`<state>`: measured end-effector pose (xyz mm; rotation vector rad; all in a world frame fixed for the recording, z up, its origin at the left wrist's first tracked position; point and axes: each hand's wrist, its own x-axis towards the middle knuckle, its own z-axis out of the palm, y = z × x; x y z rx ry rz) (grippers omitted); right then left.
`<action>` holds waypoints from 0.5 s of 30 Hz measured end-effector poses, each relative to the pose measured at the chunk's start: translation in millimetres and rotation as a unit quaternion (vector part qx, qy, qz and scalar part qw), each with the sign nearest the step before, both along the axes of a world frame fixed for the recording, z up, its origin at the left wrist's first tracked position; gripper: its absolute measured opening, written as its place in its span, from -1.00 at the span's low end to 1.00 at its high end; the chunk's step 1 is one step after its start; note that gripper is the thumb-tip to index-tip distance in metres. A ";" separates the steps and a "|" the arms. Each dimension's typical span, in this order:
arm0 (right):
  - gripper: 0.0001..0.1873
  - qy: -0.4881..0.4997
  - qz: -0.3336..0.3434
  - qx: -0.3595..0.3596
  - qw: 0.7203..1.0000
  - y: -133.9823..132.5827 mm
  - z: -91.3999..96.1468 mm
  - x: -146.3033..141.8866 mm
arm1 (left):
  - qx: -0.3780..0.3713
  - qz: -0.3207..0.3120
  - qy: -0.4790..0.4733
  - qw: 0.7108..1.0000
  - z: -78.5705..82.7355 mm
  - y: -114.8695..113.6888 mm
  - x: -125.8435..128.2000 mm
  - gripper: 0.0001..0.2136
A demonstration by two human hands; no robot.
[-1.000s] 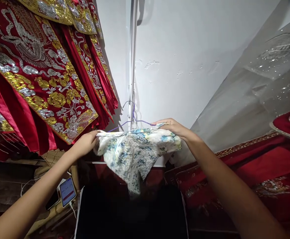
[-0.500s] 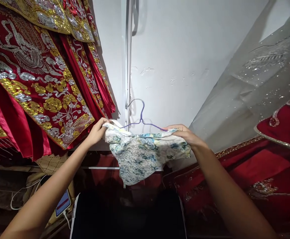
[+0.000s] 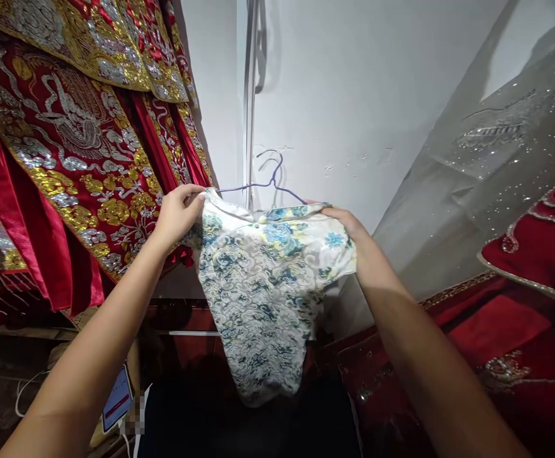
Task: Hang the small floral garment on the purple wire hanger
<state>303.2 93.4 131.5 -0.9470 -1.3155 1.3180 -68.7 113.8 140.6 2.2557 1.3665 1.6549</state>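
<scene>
A short-sleeved white blouse with blue, green and yellow flowers hangs down between my hands. A thin purple clothes hanger shows above its neckline, its hook pointing up and its arms running into the shoulders. My left hand pinches the blouse at one shoulder, near the end of the hanger. At the other shoulder my right hand is closed round the fabric, its fingers mostly hidden behind it.
Red garments with gold and silver embroidery hang on the left. A sheer glittery garment and red beaded fabric are on the right. Behind stands a white door with a handle. A lit phone lies low on the left.
Both hands have risen with the blouse and hanger, and more of the blouse's front now hangs in view. The hook has moved up the door.
</scene>
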 end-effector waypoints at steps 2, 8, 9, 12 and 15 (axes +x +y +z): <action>-0.42 -0.022 0.015 0.007 1.000 3.3 1.3 -15.7 | 0.003 0.032 0.034 0.999 1.6 -1.7 -11.5 -0.75; -0.38 -0.019 0.014 -0.010 1.000 -14.0 -7.4 -9.4 | -0.008 0.006 0.071 0.997 -6.7 -7.3 -11.7 -0.74; -0.38 -0.013 0.008 -0.015 1.000 -16.5 -6.0 0.3 | 0.003 -0.001 0.066 0.998 -4.4 -7.0 -5.0 -0.74; -0.46 0.010 -0.035 -0.029 0.999 -26.0 1.9 32.2 | 0.034 -0.029 0.067 0.997 11.6 -7.1 19.9 -0.75; -0.55 -0.005 -0.096 -0.020 0.995 -48.7 6.2 43.0 | 0.035 -0.064 0.114 0.991 26.7 -12.8 44.7 -0.74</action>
